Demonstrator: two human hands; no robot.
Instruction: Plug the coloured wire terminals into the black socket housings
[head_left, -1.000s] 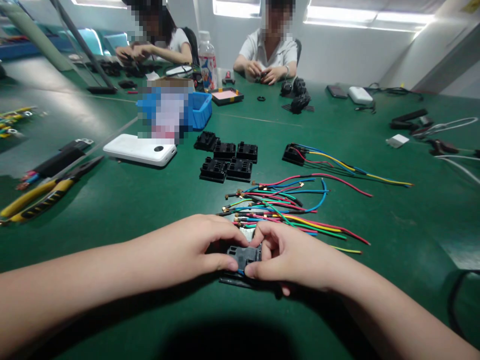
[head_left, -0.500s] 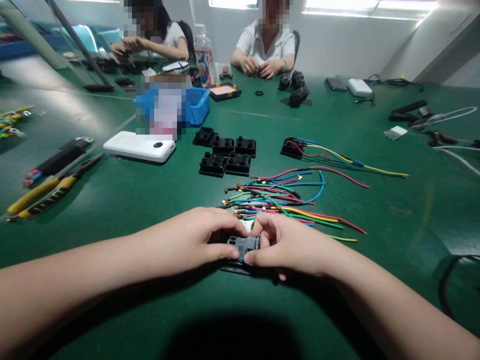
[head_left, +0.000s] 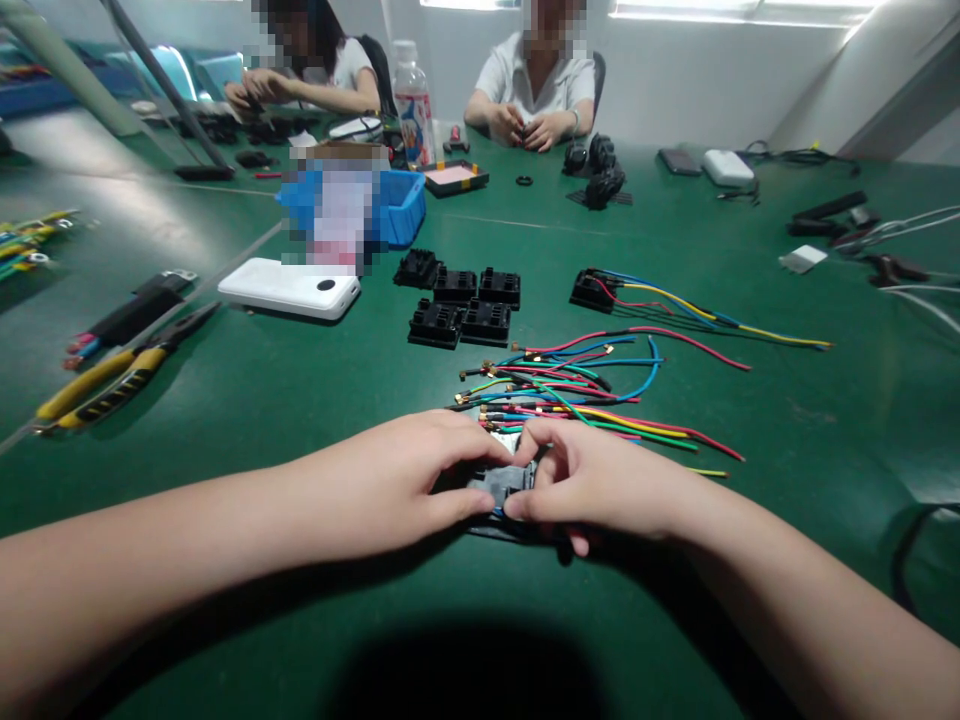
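A black plastic block (head_left: 504,485) lies low on the green table, between my two hands. My left hand (head_left: 442,475) grips its left side, with the thumb on the near edge and the fingers over the far edge. My right hand (head_left: 570,480) holds the right side, its thumb tip close to my left thumb. A bit of blue shows by the thumbs. Just beyond the hands lie loose coloured wires (head_left: 570,385) with metal ends. Several black blocks (head_left: 457,285) sit behind them, and another block (head_left: 592,288) with wires attached is to the right.
Yellow-handled pliers (head_left: 127,375), a black-wrapped cable (head_left: 139,318) and a white power bank (head_left: 289,288) lie at left. Behind stand a blue bin (head_left: 401,208) and a bottle (head_left: 414,110). Two people sit across the table. White cables (head_left: 915,225) are at right.
The whole view has shifted slightly, so the table things appear a little further right and higher. Both hands keep their grip on the block, with hardly any change of pose.
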